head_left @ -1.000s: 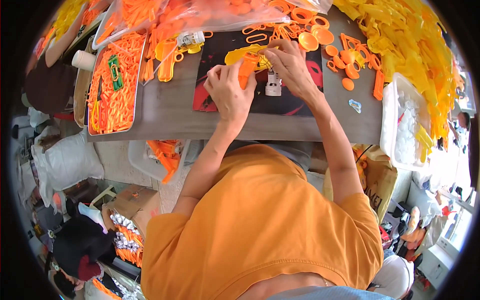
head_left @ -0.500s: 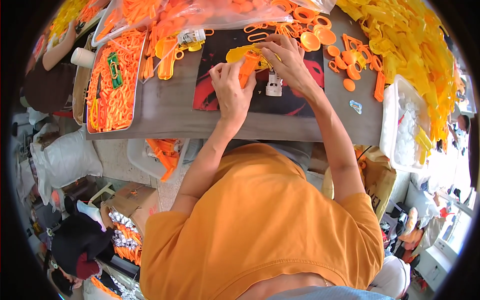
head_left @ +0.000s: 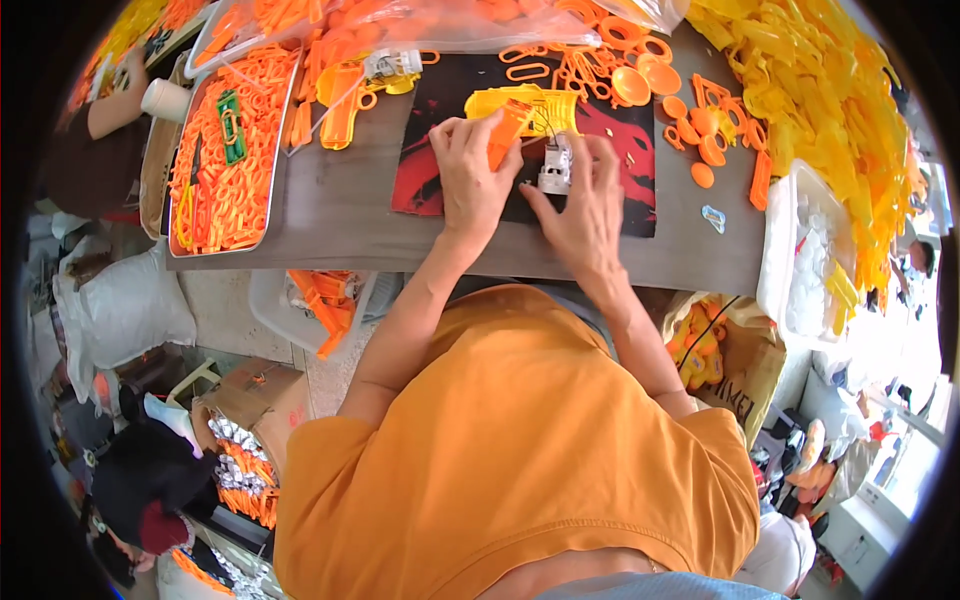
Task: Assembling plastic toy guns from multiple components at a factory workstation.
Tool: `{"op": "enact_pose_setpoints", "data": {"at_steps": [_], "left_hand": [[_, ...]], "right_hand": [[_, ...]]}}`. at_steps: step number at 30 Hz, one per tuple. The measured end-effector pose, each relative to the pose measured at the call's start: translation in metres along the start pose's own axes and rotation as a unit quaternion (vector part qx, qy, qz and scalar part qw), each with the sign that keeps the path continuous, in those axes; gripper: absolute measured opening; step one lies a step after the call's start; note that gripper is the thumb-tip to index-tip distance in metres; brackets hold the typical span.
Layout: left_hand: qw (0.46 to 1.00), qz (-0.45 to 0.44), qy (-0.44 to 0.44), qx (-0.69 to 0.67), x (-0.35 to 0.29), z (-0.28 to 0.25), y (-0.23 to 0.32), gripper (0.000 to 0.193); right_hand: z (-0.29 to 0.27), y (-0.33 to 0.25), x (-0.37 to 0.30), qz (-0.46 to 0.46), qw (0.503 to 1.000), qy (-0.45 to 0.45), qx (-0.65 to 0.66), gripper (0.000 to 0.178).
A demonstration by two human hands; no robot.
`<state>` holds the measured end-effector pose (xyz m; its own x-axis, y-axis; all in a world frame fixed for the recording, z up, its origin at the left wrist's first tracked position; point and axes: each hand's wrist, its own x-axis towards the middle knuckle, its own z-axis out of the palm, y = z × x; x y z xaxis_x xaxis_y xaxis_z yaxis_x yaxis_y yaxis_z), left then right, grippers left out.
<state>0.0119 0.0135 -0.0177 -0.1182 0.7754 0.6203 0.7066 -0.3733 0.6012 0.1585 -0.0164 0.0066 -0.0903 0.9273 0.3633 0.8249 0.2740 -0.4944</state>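
Note:
My left hand is closed around an orange plastic piece, held tilted in front of a yellow plastic shell. The shell lies across the dark red-and-black mat. Thin dark wires run from around the shell down to a small white plastic mechanism on the mat. My right hand is open over that mechanism, thumb on its left and fingers along its right side. Slight blur hides whether the fingers touch it.
An orange-filled tray with a green piece stands left. Another white mechanism lies beyond. Orange cups and loose parts lie right of the mat, near a yellow heap and a white bin. Someone's arm is far left.
My right hand has come back from the yellow shell, down toward me, to the white mechanism. The shell is now more exposed. My left hand still holds the orange piece.

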Motion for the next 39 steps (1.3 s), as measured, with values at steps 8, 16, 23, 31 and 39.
{"op": "enact_pose_setpoints", "data": {"at_steps": [8, 16, 23, 31, 39], "left_hand": [[0.988, 0.047, -0.132, -0.068, 0.018, -0.034, -0.038, 0.044], [0.976, -0.094, -0.093, -0.174, 0.014, -0.028, -0.023, 0.028], [0.997, -0.01, -0.069, -0.045, 0.006, -0.018, -0.023, 0.019], [0.996, 0.004, -0.086, -0.015, 0.003, -0.016, -0.019, 0.019], [0.984, 0.092, -0.083, 0.132, 0.003, -0.029, 0.007, 0.03]], "right_hand": [[-0.052, 0.009, 0.054, 0.043, 0.965, -0.144, 0.215, 0.033], [-0.02, 0.048, 0.06, 0.132, 0.922, -0.175, 0.32, 0.031], [-0.024, 0.041, 0.056, 0.086, 0.939, -0.159, 0.291, 0.033], [-0.038, 0.048, 0.044, -0.105, 0.974, -0.136, 0.149, 0.037], [-0.034, 0.067, 0.064, -0.092, 0.961, -0.177, 0.19, 0.046]]}}
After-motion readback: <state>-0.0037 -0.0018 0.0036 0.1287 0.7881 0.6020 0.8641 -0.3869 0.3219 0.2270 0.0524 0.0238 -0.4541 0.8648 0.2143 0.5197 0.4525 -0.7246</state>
